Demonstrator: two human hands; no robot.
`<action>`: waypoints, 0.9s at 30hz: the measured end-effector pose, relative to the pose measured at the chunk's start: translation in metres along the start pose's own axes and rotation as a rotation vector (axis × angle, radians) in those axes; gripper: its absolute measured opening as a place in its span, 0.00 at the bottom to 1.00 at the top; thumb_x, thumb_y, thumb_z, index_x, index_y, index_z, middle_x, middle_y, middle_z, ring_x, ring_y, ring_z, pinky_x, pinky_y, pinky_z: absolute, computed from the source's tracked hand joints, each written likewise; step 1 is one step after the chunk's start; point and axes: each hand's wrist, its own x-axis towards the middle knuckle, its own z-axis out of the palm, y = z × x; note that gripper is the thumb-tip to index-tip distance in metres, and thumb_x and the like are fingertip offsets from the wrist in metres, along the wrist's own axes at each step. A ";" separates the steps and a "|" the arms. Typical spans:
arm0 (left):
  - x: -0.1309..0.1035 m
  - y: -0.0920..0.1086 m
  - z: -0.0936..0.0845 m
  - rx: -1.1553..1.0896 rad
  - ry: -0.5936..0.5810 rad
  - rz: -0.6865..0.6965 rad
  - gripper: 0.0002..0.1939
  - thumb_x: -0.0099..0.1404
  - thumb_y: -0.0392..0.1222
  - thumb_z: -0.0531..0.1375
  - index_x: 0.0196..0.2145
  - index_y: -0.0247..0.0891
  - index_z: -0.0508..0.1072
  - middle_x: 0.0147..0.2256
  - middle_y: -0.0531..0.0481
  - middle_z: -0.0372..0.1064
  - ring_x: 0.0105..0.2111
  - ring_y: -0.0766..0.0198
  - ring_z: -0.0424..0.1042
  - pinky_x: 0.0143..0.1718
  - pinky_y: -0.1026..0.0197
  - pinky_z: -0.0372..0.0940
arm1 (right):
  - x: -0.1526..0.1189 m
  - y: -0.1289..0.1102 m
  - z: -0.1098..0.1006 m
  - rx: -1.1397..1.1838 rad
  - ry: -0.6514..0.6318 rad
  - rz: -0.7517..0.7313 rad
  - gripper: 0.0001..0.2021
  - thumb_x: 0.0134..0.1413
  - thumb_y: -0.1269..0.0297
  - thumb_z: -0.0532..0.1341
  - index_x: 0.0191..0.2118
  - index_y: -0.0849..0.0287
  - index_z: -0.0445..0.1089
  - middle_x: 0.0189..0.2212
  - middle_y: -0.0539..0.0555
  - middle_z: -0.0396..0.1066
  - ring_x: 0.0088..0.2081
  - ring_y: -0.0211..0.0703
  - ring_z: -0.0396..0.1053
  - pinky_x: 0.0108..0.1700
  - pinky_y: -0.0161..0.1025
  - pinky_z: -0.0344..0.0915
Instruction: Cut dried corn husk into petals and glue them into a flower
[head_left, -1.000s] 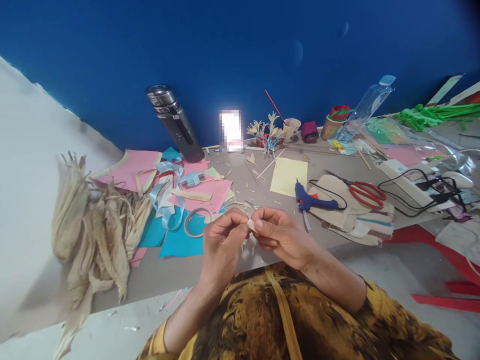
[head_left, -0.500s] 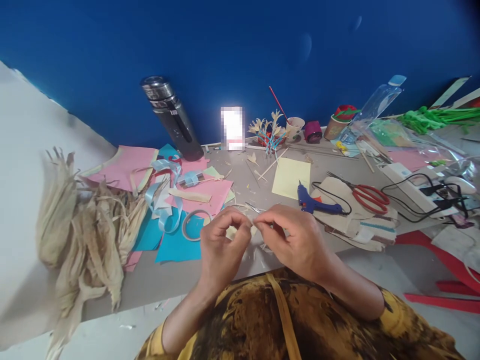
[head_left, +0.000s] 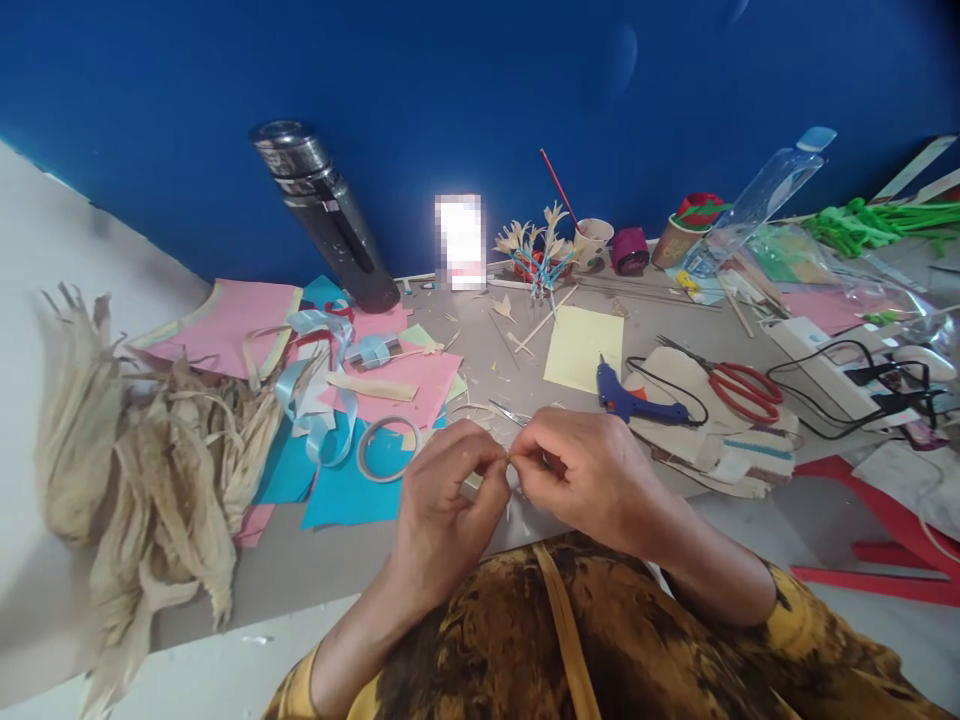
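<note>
Thumb and forefinger of my left hand (head_left: 454, 490) are pinched together, their tips against those of my right hand (head_left: 577, 475), which is pinched the same way. Something small and pale sits between the fingertips, too hidden to name. Just beyond the hands lies a pair of small metal scissors (head_left: 508, 412), partly covered by my right hand. To the left, a roll of tape (head_left: 365, 462) rests on blue paper (head_left: 337, 505). A blue glue gun (head_left: 637, 404) lies right of my right hand, near a yellow sheet (head_left: 583, 348).
Dried corn husks (head_left: 165, 480) pile up at the left edge. A dark thermos (head_left: 330, 220) stands at the back, left of husk flowers (head_left: 536, 245) and a paper cup (head_left: 594, 243). Red-handled scissors (head_left: 746, 392) and a power strip (head_left: 817, 370) lie on the right.
The fingertips of both hands have come closer together and sit slightly lower. The view has shifted a little; the things on the table lie as before.
</note>
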 end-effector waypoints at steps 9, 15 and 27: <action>0.003 0.001 0.008 -0.115 0.031 -0.070 0.11 0.59 0.26 0.56 0.23 0.38 0.67 0.24 0.55 0.65 0.26 0.68 0.65 0.29 0.65 0.58 | 0.000 0.001 0.007 0.321 0.102 0.113 0.07 0.46 0.76 0.58 0.22 0.60 0.67 0.18 0.45 0.63 0.22 0.32 0.56 0.26 0.32 0.51; 0.003 -0.002 0.007 -0.361 -0.022 -0.227 0.10 0.59 0.28 0.59 0.22 0.38 0.68 0.24 0.54 0.65 0.27 0.67 0.64 0.30 0.63 0.59 | -0.001 0.004 0.005 0.539 0.010 0.301 0.05 0.45 0.73 0.58 0.23 0.61 0.69 0.19 0.46 0.64 0.22 0.32 0.55 0.24 0.30 0.51; -0.005 -0.012 0.008 -0.658 -0.060 -0.396 0.09 0.59 0.32 0.61 0.23 0.39 0.73 0.24 0.53 0.66 0.26 0.66 0.63 0.29 0.62 0.56 | -0.003 0.004 0.004 0.884 -0.068 0.491 0.05 0.46 0.67 0.60 0.24 0.61 0.70 0.19 0.47 0.66 0.22 0.33 0.57 0.24 0.31 0.52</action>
